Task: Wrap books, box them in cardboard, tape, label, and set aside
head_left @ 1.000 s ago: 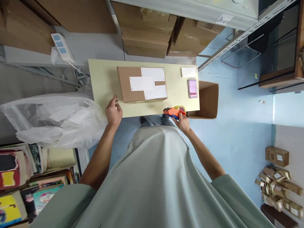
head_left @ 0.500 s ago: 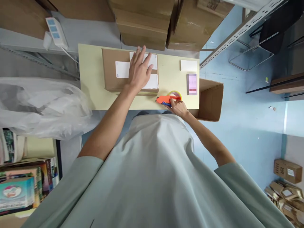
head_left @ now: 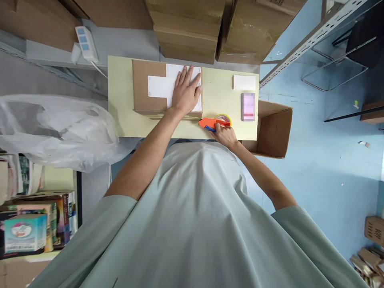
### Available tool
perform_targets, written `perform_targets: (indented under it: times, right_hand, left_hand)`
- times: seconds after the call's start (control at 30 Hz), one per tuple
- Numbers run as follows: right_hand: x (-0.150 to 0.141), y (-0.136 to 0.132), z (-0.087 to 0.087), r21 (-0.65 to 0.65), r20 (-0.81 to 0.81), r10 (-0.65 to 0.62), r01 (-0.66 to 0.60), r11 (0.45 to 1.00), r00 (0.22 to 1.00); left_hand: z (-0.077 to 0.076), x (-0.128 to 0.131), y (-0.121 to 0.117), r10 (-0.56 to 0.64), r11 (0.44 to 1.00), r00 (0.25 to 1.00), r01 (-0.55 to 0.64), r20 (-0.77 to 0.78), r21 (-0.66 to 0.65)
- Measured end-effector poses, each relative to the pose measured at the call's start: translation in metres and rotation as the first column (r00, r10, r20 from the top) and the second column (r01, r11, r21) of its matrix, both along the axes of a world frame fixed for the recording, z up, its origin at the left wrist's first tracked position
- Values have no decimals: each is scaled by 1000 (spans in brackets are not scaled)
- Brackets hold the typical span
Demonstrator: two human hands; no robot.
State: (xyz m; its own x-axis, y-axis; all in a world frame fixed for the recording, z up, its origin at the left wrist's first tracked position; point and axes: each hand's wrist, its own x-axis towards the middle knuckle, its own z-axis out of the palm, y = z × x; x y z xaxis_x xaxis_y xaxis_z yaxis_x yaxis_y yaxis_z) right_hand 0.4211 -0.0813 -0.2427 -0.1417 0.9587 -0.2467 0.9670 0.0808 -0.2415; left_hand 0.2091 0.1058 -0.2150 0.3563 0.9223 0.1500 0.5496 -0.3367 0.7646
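Note:
My left hand (head_left: 185, 91) lies flat, fingers spread, over white sheets (head_left: 158, 87) on top of a brown cardboard box (head_left: 141, 88). Part of the sheets is hidden beneath the palm. Close to the front edge of the pale yellow table (head_left: 120, 100), my right hand (head_left: 225, 134) is closed around an orange tape dispenser (head_left: 207, 123) with a blue part. A yellow-rimmed roll of tape (head_left: 223, 117) shows just behind its fingers. The dispenser sits to the right of the box's near corner.
At the table's right end lie a stack of white paper (head_left: 244, 82) and a pinkish phone-like item (head_left: 248, 107). An open carton (head_left: 276, 128) stands beyond that end. Large cartons (head_left: 189, 32) line the back; a plastic bag (head_left: 57, 128), books (head_left: 60, 220) and a power strip (head_left: 87, 43) are left.
My left hand has slid to the right across the box's top and now rests flatter on the white sheets. The right hand keeps its hold on the tape dispenser. The view has shifted slightly.

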Motion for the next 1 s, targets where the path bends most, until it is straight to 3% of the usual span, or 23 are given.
perform_targets:
  times: [0.1,0.5,0.77,1.0]
  right_hand:
    - [-1,2,3,-67,28,99,-97,993,995]
    - [-13,7,4,-115,85,148,-138,984,985]
    - [-32,3,10,-159,32,251,-243,957,968]
    - [-31,13,18,-218,3,390,-380,899,921]
  left_hand:
    - [3,0,-2,-4,1000,1000,3,-9,-10]
    - [10,3,-10,16,1000,999,-16,-47,6]
    - [28,-9,-30,-29,999,982,25,-188,-26]
    - [34,17,-17,100,993,972,-111,-212,-43]
